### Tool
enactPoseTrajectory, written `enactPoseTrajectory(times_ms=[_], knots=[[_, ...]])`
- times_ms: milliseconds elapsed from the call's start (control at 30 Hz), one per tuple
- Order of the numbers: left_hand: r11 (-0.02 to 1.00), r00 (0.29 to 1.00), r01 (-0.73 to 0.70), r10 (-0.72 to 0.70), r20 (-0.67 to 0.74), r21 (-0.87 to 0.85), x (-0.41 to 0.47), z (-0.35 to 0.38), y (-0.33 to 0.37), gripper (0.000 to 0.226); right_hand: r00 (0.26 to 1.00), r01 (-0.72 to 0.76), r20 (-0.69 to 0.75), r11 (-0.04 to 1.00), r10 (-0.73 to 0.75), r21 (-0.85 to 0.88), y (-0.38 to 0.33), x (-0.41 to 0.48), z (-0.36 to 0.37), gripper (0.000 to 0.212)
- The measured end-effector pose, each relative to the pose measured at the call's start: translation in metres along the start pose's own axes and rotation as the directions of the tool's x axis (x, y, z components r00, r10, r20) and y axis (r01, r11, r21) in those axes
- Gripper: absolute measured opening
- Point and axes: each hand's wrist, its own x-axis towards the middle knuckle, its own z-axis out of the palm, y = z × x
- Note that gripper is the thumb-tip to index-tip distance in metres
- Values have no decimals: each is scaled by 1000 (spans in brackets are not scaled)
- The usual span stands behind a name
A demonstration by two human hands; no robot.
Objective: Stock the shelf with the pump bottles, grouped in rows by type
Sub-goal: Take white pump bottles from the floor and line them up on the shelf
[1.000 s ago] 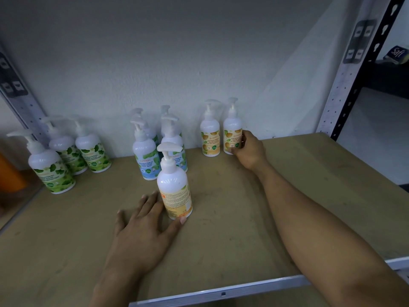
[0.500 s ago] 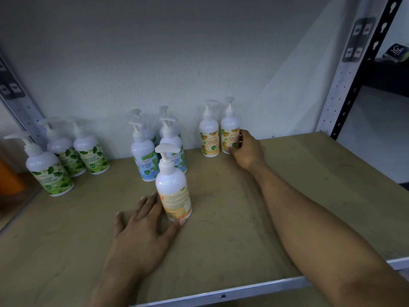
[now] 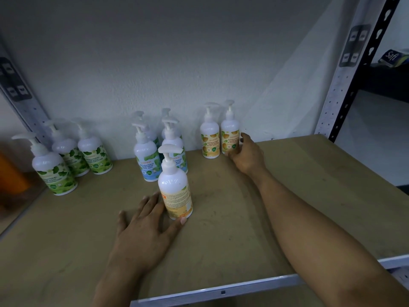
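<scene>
White plastic, orange label: the tall pump bottle (image 3: 176, 187) stands upright in the fork of the left hand (image 3: 145, 229). That grip is released and flat on the shelf, with the thumb tip touching the bottle's foot and the forefinger lying along its other side. Well beyond it, the right hand (image 3: 247, 155) is cupped low on the right back bottle (image 3: 230, 135) of an orange-labelled pair, whose twin bottle (image 3: 209, 138) stands just beside it. The thumb is up at its side and the fingers cross its base, but whether that grip clasps or merely touches, I cannot tell.

The step in hand looks like squaring up the orange row, and the front bottle has yet to join it. Best to push from the base, not the pump head, since a tall bottle will likely tip. Steer it right of the blue mint bottles (image 3: 146, 160) crowded just past the left fingertips. Set it directly before the pair and turn it so the front label faces out; right now the small-print side shows.

The shelf board (image 3: 309, 196) is tan, scuffed fibreboard with a pale metal lip (image 3: 221, 289) on its near edge. Far left of the left grip stand three green leaf-labelled bottles (image 3: 66, 162), with a blurred orange shape (image 3: 8, 173) past them. A rough white wall (image 3: 199, 52) rises behind, and right of the right grip is a perforated grey upright (image 3: 340, 85).
</scene>
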Motion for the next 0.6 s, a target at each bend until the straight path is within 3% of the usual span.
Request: enactPoseTrajectory(times_ms=[100, 200, 333, 433, 533, 600], knots=[[1000, 1000, 2, -2, 15, -30, -1, -2, 0, 105, 997, -32, -69, 999, 33, 18, -4, -21, -2, 61], [999, 999, 8, -6, 43, -35, -3, -6, 2, 97, 998, -12, -60, 989, 21, 146, -15, -53, -2, 46], [998, 997, -3, 8, 74, -67, -6, -13, -1, 84, 978, 51, 169, 927, -121, 370, -43, -103, -5, 41], [996, 995, 18, -10, 96, -85, -10, -19, -9, 78, 881, 39, 397, 876, -258, 481, -55, -132, -7, 54], [997, 994, 46, -40, 98, -58, -15, -22, -17, 76, 802, 9, 501, 847, -323, 532, -67, -146, -2, 74], [998, 996, 48, -44, 78, -40, -17, -21, -20, 70, 779, 29, 522, 852, -347, 522, -75, -150, 4, 70]])
